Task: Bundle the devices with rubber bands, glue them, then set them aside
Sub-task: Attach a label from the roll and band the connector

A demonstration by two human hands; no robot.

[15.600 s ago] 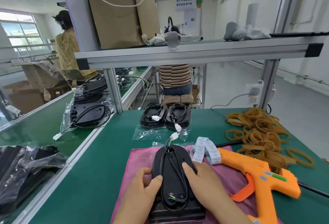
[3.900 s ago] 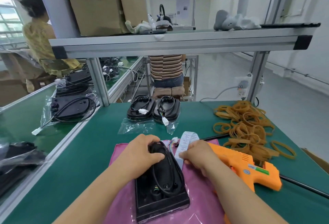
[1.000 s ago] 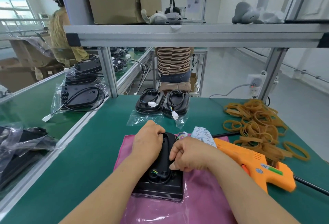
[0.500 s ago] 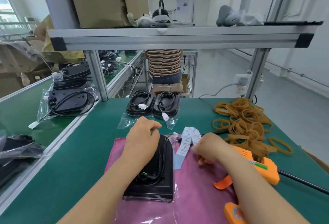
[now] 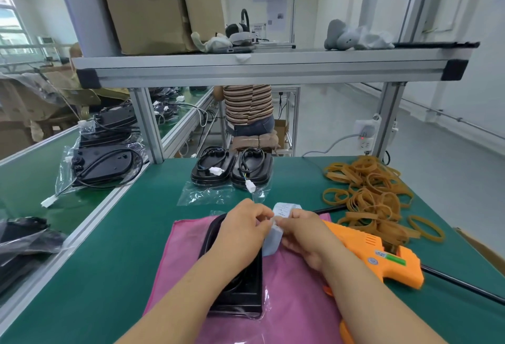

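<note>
L hand (image 5: 243,223) & R hand (image 5: 303,231) pinch label strip (image 5: 284,209), fingertips clamped on it, over device (image 5: 235,289) at bench (image 5: 123,248) near edge; bands (image 5: 366,196), glue gun (image 5: 382,256) lie idle, so banding & gluing prob. remain.

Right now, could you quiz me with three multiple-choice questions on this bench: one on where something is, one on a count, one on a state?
1. Where does the glue gun lie?
A) on the top shelf
B) just right of the right grip
C) on the left bench

2. How many devices sit side by side on the clear bag past the cloth?
A) one
B) two
C) four

3. What are the left grip and the right grip doing?
A) lying flat
B) curled on nothing
C) pinching the label strip

Answers:
1 B: the orange gun lies close by that grip's right side.
2 B: a pair of black devices lies there.
3 C: fingers of both close on the white strip.
</note>
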